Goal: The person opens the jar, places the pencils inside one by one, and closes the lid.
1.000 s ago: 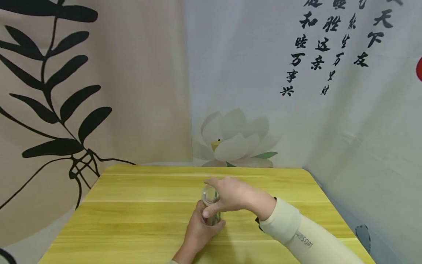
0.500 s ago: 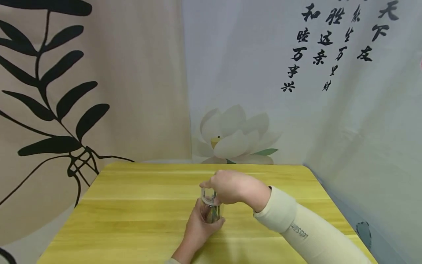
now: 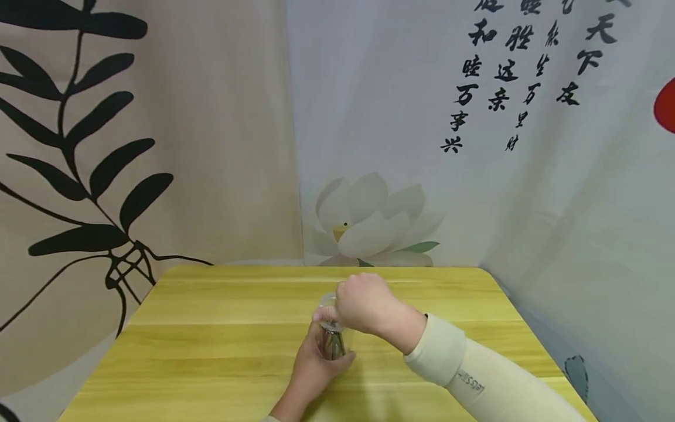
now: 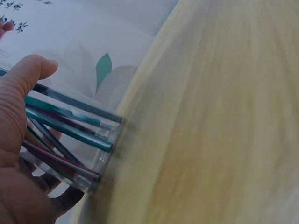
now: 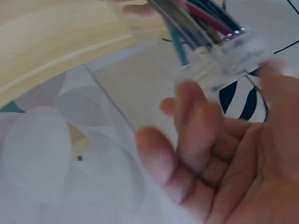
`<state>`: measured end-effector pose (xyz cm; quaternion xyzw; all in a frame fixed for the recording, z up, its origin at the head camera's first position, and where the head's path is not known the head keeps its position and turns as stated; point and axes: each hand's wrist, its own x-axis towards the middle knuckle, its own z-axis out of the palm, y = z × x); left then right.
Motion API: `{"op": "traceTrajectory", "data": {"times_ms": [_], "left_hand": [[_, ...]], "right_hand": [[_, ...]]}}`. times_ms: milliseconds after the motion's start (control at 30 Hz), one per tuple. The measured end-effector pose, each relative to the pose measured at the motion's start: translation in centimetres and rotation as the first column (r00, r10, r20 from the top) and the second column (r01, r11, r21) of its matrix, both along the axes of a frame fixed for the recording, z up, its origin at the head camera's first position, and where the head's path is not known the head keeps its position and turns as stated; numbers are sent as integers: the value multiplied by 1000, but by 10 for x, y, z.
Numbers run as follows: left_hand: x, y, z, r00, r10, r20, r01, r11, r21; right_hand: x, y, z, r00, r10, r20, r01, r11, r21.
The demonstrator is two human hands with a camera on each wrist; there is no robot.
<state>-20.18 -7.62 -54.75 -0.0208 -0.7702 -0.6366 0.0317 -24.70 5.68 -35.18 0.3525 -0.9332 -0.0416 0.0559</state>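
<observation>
A clear jar holds several thin coloured sticks, teal, dark red and dark grey, whose exact kind I cannot tell. My left hand grips the jar low on its side, thumb to the right. In the left wrist view that left hand wraps the jar wall. Above it, my right hand is at the clear lid, with the thumb across its near side. The right wrist view shows the lid between thumb and forefinger of the right hand; the other fingers are curled and blurred.
The jar is over the middle of a yellow wood-grain table. Behind it hangs a pale cloth backdrop with a printed lotus, dark leaves and writing. A dark curved object shows at the lower left corner.
My right hand has turned at the lid, its thumb swinging round to the left side and its knuckles rising. The left hand keeps its grip on the jar. The head view has shifted slightly.
</observation>
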Motion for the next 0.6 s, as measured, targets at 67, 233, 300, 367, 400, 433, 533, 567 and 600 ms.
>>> {"op": "traceTrajectory", "data": {"times_ms": [67, 233, 300, 367, 400, 433, 533, 567, 600], "left_hand": [[-1, -5, -1, 1000, -17, -6, 17, 999, 28], [-7, -15, 1, 999, -19, -35, 19, 1000, 20], [-8, -17, 2, 1000, -5, -25, 5, 1000, -1], [-8, -18, 4, 1000, 5, -13, -5, 1000, -21], [-8, -18, 5, 1000, 11, -6, -11, 1000, -27], [-8, -19, 5, 1000, 12, -4, -12, 999, -35], [-7, -20, 7, 1000, 27, 9, -26, 997, -67], [-7, -21, 8, 999, 34, 15, -33, 997, -75], [-6, -22, 8, 999, 40, 20, -38, 996, -83]], "right_hand": [[-5, 5, -3, 999, -4, 50, 7, 998, -58], [-21, 30, -9, 970, -15, 242, 67, 976, -207], [-28, 44, -13, 952, -12, 306, 94, 963, -252], [-36, 59, -18, 934, -11, 357, 121, 950, -287], [-39, 67, -21, 927, -11, 376, 135, 943, -304], [-43, 75, -24, 920, -8, 393, 145, 936, -321], [-51, 100, -36, 903, -13, 430, 178, 921, -346], [-53, 108, -41, 897, -19, 442, 191, 918, -348], [-55, 115, -46, 889, -32, 457, 212, 914, -347]]}}
